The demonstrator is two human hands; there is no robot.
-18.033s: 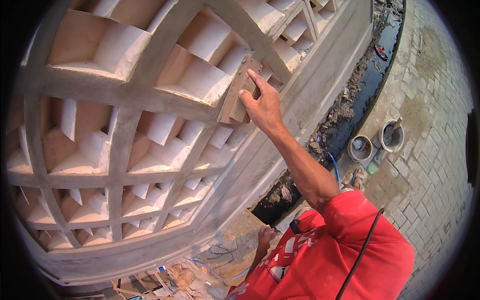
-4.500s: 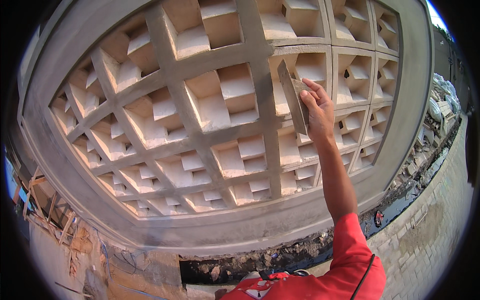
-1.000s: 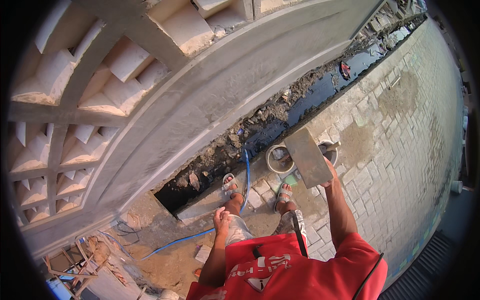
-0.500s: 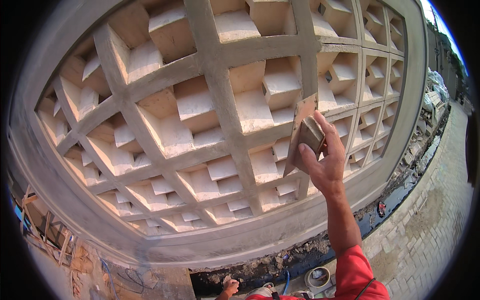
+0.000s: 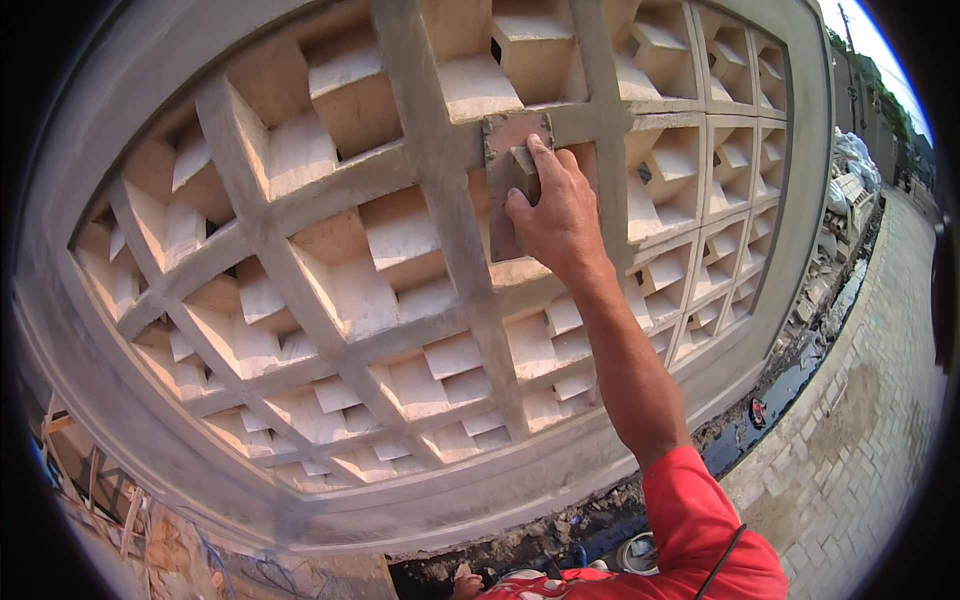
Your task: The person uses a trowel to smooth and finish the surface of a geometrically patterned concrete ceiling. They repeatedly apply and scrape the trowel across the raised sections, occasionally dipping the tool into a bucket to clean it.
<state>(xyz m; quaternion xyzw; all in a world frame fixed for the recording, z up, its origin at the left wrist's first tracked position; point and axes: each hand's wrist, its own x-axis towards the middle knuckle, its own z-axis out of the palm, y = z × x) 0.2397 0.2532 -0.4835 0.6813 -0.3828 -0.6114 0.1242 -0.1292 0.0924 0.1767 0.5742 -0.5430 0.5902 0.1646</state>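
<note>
My right hand (image 5: pixel 556 208) is closed on the block handle of a flat rectangular plastering float (image 5: pixel 499 185). The float stands nearly upright against the grey-plastered lattice wall (image 5: pixel 425 110), its upper end over a crossbar and its lower part across a recessed opening. Pale stepped blocks (image 5: pixel 402 225) fill the openings around it. Low at the bottom edge, my left hand (image 5: pixel 466 582) is partly cut off; its visible fingers look curled, and whatever they may hold is hidden.
Below the wall runs a muddy trench with dark water (image 5: pixel 735 430). A round bucket (image 5: pixel 638 552) stands near my right side, partly behind my sleeve. Paving (image 5: pixel 850 440) stretches along the right, with rubble and white sacks (image 5: pixel 855 160) beyond. Wooden sticks (image 5: pixel 95 475) lean at lower left.
My right hand has carried the float up and to the left, from beside the lattice onto a crossbar and opening. The float has turned flatter toward the wall. The view has shifted slightly.
</note>
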